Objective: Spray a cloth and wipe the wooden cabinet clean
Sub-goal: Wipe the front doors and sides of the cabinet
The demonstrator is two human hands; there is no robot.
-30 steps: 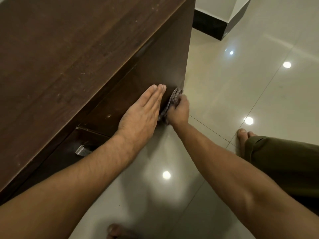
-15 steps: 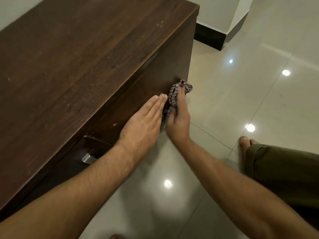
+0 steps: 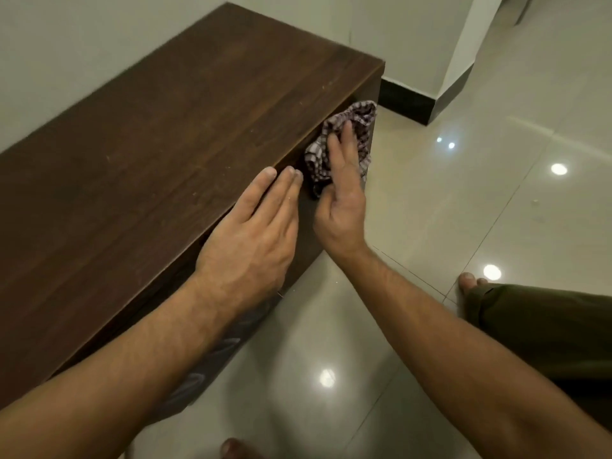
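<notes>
Cabinet (image 3: pixel 172 154): dark wooden body filling the upper left of the frame, its top bare and speckled with pale dust.
Cloth (image 3: pixel 356 122): checked, bunched against the cabinet's front face near its far corner, centre of frame.
Right hand (image 3: pixel 341 200): fingers spread flat, pressing the cloth to the front (no closed grasp).
Left hand (image 3: pixel 255 233): open, palm flat on the front, fingertips at the top edge, just beside the cloth.
Floor (image 3: pixel 463 210): glossy pale tile, open room to the right.
Lower right: bare foot (image 3: pixel 468 281) and olive trouser leg (image 3: pixel 543 329).
</notes>
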